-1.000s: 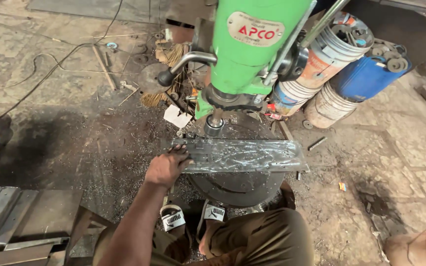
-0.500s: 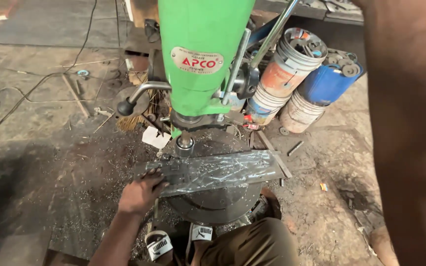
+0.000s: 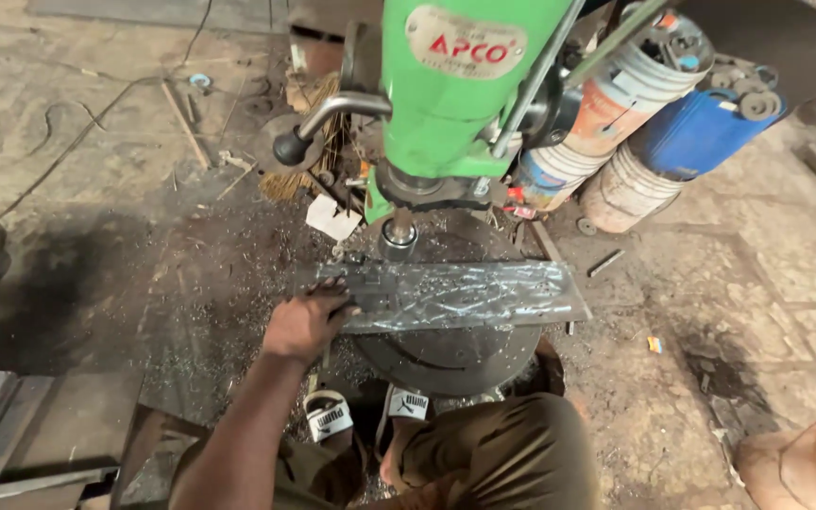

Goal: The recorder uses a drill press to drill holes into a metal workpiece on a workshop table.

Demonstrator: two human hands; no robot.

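My left hand (image 3: 306, 321) grips the left end of a flat steel plate (image 3: 465, 295) covered with metal shavings. The plate lies across the round table (image 3: 446, 354) of a green drill press (image 3: 465, 85). The drill chuck (image 3: 397, 238) hangs just above the plate's left part, close to my fingers. A curved feed handle with a black knob (image 3: 291, 146) sticks out to the left of the machine head. My right hand is not in view; only a dark blur runs along the right edge of the picture.
Painted buckets (image 3: 630, 90) and a blue drum (image 3: 701, 127) stand behind the machine at the right. Metal chips cover the dark floor around the base. Steel plates (image 3: 21, 425) lie at the lower left. My feet in sandals (image 3: 370, 416) rest under the table.
The view has shifted and come closer to the machine. The dark arm that filled the right side half a second ago has left the picture. My left hand stays on the plate.
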